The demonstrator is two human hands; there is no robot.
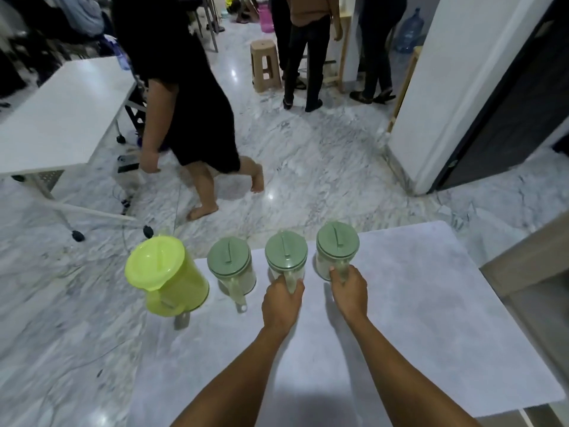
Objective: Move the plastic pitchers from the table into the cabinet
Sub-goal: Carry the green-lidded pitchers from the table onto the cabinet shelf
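Several plastic pitchers stand in a row along the far edge of the white table [415,303]. At the left is a lime-yellow pitcher [166,275]. Beside it stands a clear pitcher with a sage-green lid [231,263], untouched, its handle toward me. My left hand [281,300] is closed around the handle of the middle green-lidded pitcher [286,252]. My right hand [349,288] grips the handle of the rightmost green-lidded pitcher [337,245]. Both held pitchers appear to rest upright on the table.
A person in black [184,103] walks barefoot across the marble floor just beyond the table. Another white table on castors [61,118] stands at the left. A tan plastic stool [265,66] and other standing people are farther back. A wooden cabinet edge [529,260] is at the right.
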